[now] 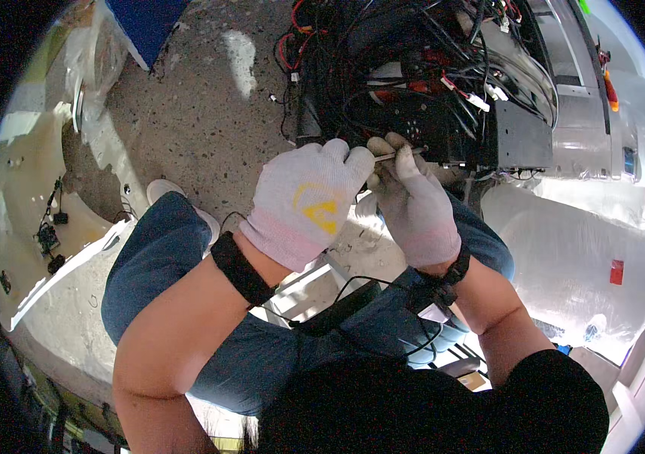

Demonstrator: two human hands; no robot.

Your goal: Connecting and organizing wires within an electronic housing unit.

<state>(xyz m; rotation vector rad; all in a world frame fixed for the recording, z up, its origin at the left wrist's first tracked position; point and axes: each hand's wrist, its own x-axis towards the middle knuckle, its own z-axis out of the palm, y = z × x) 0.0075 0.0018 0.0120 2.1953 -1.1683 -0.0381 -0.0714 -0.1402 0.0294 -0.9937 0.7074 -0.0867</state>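
**Thin tool held at the wiring bay: fine work at the front edge of the black module**

Both hands wear white knit gloves. The fingertips of the right hand (415, 203) are closed around a thin, pale, rod-like tool (398, 155); its tip points away from the person, at the front edge of the black electronics module (523, 136). The exact kind of tool cannot be told. The left hand (309, 203) is curled shut, its fingertips (353, 155) pinching the near end of the same tool, just beside the right thumb. The two hands touch.

Judged step: a two-handed probing or prying action at the module's lower front edge, in progress. The next move calls for small, steady tip travel with both wrists braced; force appears secondary to aim.

Directly beyond the fingertips hangs a dense bundle of black and red wires (383, 68) with white connectors (480, 101). These crowd the tip from above and from both sides, so lateral room is tight. The module's hard corner lies just right of the fingers. A grey metal frame (591, 98) stands further right.

Open room lies toward the person and to the left: the speckled concrete floor (209, 113) and the person's knees in blue trousers (164, 250). A cream body panel (27, 204) lies well apart to the left.
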